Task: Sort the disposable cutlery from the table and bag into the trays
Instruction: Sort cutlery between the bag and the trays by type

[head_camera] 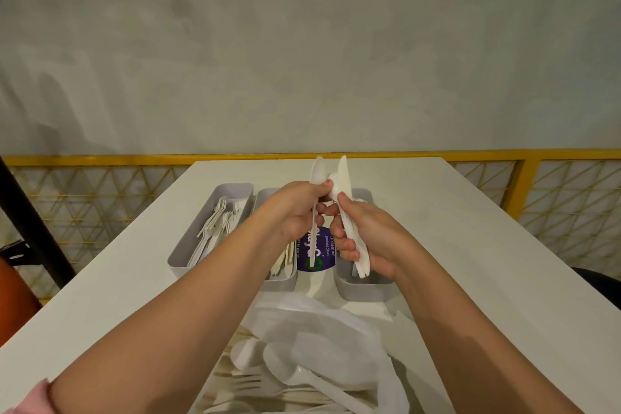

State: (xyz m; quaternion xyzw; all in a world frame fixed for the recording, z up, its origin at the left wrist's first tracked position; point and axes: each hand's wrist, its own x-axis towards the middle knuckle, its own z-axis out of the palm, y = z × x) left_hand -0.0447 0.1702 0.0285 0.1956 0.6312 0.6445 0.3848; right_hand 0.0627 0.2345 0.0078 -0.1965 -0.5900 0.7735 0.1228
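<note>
My left hand (295, 208) pinches one white plastic knife (316, 175) upright, its handle hanging down in front of a purple label. My right hand (366, 239) grips a bunch of white cutlery (343, 178), knife and spoon tips pointing up. Both hands hover above three grey trays. The left tray (215, 198) holds forks. Pale cutlery fills the middle tray (284, 276), which my left arm partly hides. The right tray (366, 289) sits under my right hand, its contents mostly hidden. A clear plastic bag (322, 339) with forks and spoons lies near me.
The white table (470, 245) backs onto a yellow mesh railing (537, 185) and a grey wall. A purple label (324, 255) lies between the middle and right trays. An orange object (13, 292) and a black pole (30, 215) stand off the table's left side.
</note>
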